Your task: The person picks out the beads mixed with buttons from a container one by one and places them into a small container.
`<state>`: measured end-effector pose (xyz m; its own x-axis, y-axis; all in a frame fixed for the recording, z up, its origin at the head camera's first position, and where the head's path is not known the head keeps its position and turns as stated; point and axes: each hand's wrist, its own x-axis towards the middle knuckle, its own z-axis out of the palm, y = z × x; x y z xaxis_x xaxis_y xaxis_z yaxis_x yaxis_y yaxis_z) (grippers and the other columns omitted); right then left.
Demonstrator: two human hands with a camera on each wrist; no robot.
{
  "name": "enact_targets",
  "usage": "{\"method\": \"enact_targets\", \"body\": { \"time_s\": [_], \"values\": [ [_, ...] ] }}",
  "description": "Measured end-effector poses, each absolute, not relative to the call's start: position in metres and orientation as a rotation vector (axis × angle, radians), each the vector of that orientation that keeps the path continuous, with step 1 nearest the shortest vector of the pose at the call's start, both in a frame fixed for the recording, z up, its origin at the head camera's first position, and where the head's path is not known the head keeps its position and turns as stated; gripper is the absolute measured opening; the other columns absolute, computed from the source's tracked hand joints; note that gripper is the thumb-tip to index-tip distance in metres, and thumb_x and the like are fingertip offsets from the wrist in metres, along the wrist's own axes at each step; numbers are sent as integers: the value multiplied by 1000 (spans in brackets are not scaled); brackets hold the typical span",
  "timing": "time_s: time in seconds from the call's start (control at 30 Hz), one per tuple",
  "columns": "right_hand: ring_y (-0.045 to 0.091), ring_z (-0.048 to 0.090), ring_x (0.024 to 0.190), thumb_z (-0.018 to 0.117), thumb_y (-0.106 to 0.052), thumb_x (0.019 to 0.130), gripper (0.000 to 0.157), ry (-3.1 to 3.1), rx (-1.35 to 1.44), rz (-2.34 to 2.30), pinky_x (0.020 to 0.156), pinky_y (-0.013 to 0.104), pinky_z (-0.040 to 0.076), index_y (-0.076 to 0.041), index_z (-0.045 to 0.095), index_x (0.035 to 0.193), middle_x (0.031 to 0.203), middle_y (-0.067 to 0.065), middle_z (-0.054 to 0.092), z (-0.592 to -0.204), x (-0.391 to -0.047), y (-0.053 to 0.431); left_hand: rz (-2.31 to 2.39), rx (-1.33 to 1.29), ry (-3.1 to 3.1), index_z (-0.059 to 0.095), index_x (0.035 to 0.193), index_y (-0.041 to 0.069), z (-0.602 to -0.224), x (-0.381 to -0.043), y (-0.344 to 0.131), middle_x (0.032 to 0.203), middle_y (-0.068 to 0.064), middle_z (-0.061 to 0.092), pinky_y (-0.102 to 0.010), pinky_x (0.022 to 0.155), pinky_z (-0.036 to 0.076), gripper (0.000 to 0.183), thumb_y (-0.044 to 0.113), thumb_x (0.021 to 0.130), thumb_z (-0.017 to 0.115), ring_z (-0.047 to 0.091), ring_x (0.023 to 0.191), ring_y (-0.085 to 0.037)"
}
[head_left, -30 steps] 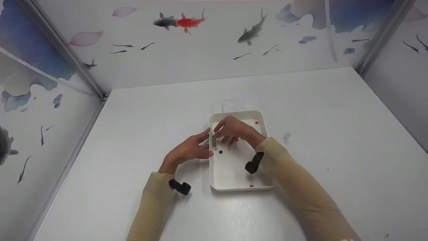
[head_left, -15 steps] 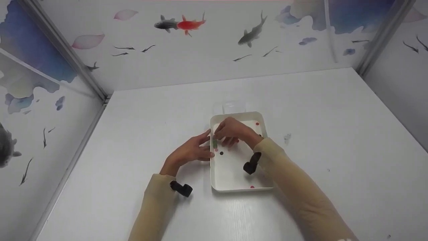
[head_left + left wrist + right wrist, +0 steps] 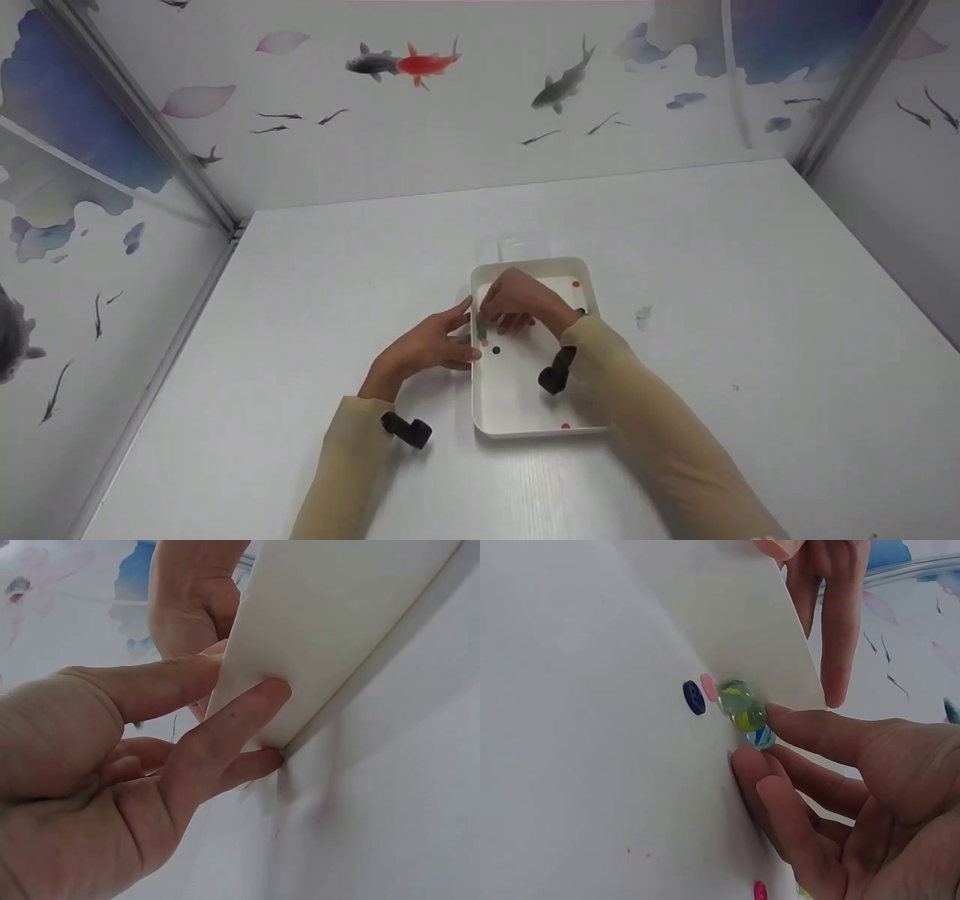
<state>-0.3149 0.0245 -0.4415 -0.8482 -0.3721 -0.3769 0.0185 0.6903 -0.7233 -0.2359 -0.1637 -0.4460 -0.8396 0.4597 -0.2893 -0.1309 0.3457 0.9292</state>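
In the head view my left hand (image 3: 424,345) holds the left wall of a cream tray (image 3: 525,394). Its thumb tip reaches over the rim while the other fingers touch the outer wall (image 3: 322,622) in the left wrist view. Inside the tray, my right hand (image 3: 521,296) pinches a blue-streaked glass marble (image 3: 760,738) between its fingertips, close against the left wall. Touching that one are two greenish marbles (image 3: 736,695), lined up along the wall. A pink button (image 3: 709,687) and a dark blue button (image 3: 694,697) lie beside them.
Red buttons lie at the tray's far right (image 3: 576,284), near edge (image 3: 565,426) and by the right hand (image 3: 532,322). A dark piece (image 3: 581,310) shows partly behind the right wrist. Behind the tray stands a clear container (image 3: 523,246). Printed panels (image 3: 480,142) border the table.
The right hand's fingertips have closed in on the marble at the far end of the row, which they now largely cover in the head view. My left hand stays at the tray wall.
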Motion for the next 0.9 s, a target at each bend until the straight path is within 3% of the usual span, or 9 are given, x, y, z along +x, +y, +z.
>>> {"method": "enact_targets", "body": {
  "time_s": [0.17,0.57,0.9],
  "values": [
    [18,67,62,78,-15,86,17,2386,-249,-1020,49,28,49,-5,78,100,77,7,72,-444,-312,23,1509,286,2097,13,161,15,-448,-233,-164,161,-15,25,-37,86,57,96,0,88,74,64,112,-25],
    [19,67,63,76,-23,89,18,2374,-231,-1047,50,29,48,-6,78,95,76,7,73,-445,-314,26,1528,278,2062,10,161,13,-447,-233,-165,162,-14,23,-38,86,57,97,-2,88,73,60,120,-28],
    [20,69,67,73,-22,89,16,2374,-214,-1087,54,30,52,-6,78,90,79,6,73,-441,-318,31,1561,296,2030,11,161,19,-448,-238,-163,162,-13,22,-38,86,57,97,-3,89,72,62,116,-26]
  ]
}}
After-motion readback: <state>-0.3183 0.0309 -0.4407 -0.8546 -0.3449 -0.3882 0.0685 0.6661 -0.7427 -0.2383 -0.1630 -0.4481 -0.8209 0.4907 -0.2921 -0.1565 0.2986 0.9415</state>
